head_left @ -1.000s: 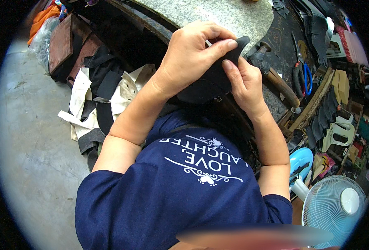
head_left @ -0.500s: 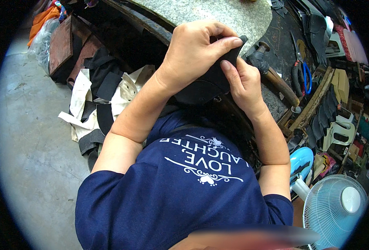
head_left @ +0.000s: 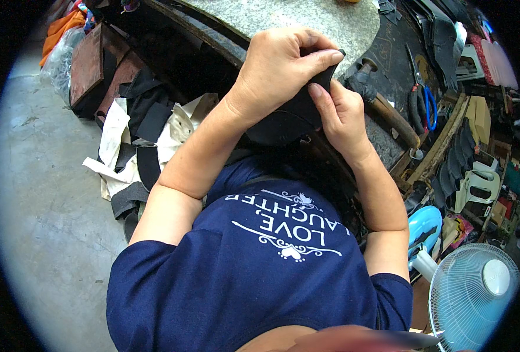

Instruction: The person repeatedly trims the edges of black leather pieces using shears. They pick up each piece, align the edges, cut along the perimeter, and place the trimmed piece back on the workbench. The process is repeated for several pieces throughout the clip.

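Observation:
My left hand [head_left: 283, 73] is closed in a pinch on the upper end of a dark, flexible sheet piece [head_left: 326, 78], thumb pressed against the bent fingers. Lower down on the same piece, my right hand [head_left: 343, 114] grips its edge between thumb and curled fingers. Both hands are raised in front of my chest, by the near edge of a speckled stone slab [head_left: 330, 26]. Much of the piece is hidden behind my left hand or merges with the dark background, so its full shape cannot be made out.
A hammer [head_left: 394, 119] lies right of my hands, with blue-handled scissors [head_left: 430, 108] beyond it. Black and white scraps [head_left: 119, 141] are heaped at the left beside a reddish-brown box [head_left: 87, 67]. A fan [head_left: 471, 299] stands at the lower right.
Both hands keep their grip on the dark piece and have barely moved. The piece's upper end shows slightly less above my left fingertips.

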`<state>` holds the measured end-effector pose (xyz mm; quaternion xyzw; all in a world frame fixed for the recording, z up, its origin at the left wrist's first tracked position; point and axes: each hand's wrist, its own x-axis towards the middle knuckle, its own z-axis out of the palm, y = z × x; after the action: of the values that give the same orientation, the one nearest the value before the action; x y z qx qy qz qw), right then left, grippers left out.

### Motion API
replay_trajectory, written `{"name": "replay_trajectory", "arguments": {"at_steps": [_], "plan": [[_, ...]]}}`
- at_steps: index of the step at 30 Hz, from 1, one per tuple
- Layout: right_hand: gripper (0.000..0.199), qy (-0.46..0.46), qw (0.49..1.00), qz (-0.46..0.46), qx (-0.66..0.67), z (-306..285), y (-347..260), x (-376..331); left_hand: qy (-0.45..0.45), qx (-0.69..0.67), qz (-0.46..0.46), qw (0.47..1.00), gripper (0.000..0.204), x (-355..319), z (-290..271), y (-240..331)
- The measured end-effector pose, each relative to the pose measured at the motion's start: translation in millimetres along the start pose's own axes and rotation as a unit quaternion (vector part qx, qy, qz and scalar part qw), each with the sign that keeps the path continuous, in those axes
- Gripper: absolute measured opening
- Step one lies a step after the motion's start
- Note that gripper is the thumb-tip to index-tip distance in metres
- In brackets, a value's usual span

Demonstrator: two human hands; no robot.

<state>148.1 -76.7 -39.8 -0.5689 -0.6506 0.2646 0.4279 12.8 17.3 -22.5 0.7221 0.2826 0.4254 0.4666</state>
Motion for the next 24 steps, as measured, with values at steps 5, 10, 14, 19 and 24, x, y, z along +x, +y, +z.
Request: {"name": "replay_trajectory", "arguments": {"at_steps": [5,10,14,19,24], "plan": [[0.021,-0.005,1.000,0.004,0.006,0.4,-2.7,-0.6,0.004,0.019,-0.003,1.000,0.013,3.8,2.9,0.3],[0.021,-0.003,1.000,-0.020,-0.015,6.7,-1.9,-2.3,-0.015,0.067,-0.006,0.998,0.012,11.8,7.7,-3.6],[0.023,-0.004,1.000,-0.005,-0.006,4.1,-2.9,-3.4,-0.028,-0.051,-0.070,0.996,0.014,9.8,0.6,-0.4],[0.028,0.086,0.958,0.106,0.252,-29.0,-16.8,-10.7,-0.138,-0.014,-0.035,0.990,0.030,-29.1,-31.9,4.9],[0.044,0.001,0.948,-0.032,-0.316,-80.8,-4.0,-16.9,-0.129,-0.063,-0.195,0.970,0.019,-44.3,-44.0,-18.9]]}}
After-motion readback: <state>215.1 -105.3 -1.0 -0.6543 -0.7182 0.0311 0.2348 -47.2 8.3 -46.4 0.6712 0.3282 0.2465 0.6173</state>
